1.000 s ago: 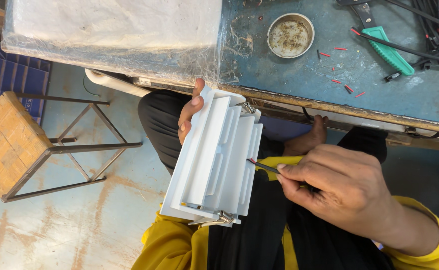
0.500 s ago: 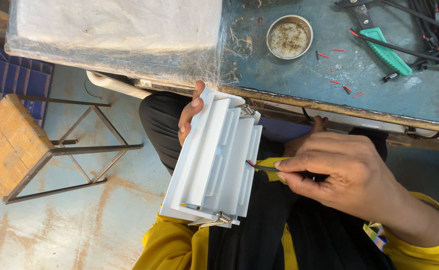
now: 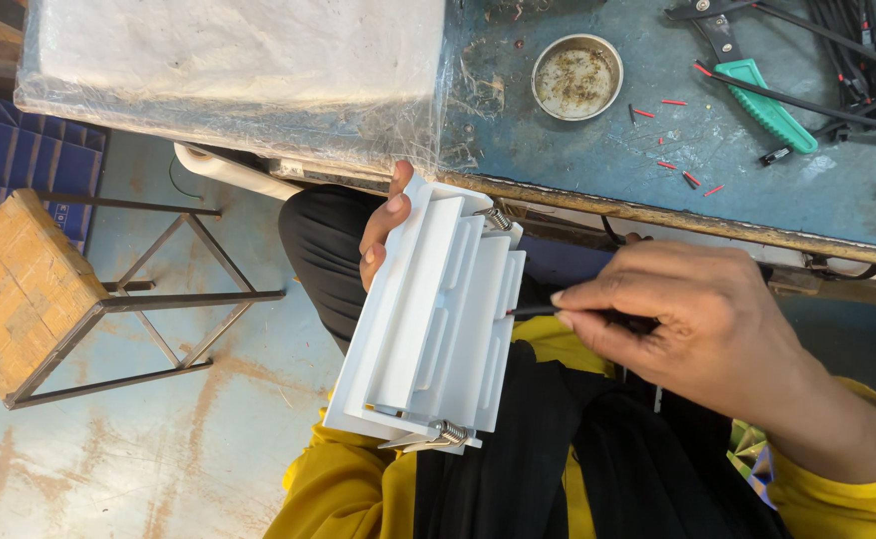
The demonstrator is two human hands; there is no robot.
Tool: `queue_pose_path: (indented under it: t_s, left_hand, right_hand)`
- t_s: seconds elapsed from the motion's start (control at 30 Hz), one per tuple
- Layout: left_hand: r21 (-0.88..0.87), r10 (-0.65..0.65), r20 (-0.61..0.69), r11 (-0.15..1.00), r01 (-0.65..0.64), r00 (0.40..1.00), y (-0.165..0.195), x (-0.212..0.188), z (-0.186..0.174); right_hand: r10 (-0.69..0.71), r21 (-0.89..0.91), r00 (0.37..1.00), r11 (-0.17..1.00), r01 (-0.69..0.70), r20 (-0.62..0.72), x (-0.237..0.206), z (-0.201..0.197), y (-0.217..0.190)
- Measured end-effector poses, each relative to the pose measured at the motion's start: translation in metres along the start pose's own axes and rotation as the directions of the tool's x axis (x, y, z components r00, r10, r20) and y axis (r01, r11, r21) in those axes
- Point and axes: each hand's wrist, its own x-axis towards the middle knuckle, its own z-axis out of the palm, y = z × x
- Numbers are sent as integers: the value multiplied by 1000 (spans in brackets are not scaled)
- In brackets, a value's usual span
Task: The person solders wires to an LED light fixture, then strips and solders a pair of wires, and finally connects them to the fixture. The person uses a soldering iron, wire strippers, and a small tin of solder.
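A white ribbed plastic housing [image 3: 428, 319] with metal springs at its top and bottom corners is held over my lap. My left hand [image 3: 383, 225] grips its upper left edge, fingers curled over the rim. My right hand [image 3: 697, 319] pinches a thin dark wire with a red tip [image 3: 533, 311], and the tip touches the housing's right side.
A blue workbench [image 3: 657, 170] lies ahead with a round metal dish [image 3: 577, 77], a green-handled cutter [image 3: 762, 100], black cables [image 3: 862, 50] and red wire scraps. A plastic-wrapped white block [image 3: 228, 70] sits at its left. A wooden-topped metal stool [image 3: 38, 289] stands on the floor at left.
My right hand has shifted slightly up and right while keeping the wire tip at the housing's side. The housing and my left hand have barely moved.
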Motion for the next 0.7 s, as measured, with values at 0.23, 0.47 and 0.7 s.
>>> queue_pose_path:
  t_s: [0.23, 0.47, 0.7]
  left_hand:
    - [54, 81, 35, 995, -83, 996, -13, 4, -1]
    - [25, 63, 29, 998, -64, 998, -15, 6, -15]
    - [44, -107, -156, 992, 115, 982, -22, 19, -15]
  right_hand:
    - [-63, -112, 998, 992, 63, 8, 1, -4, -7]
    - [-133, -210, 990, 968, 140, 44, 9, -11, -13]
    - [-206, -254, 978, 948, 191, -33, 2, -2, 4]
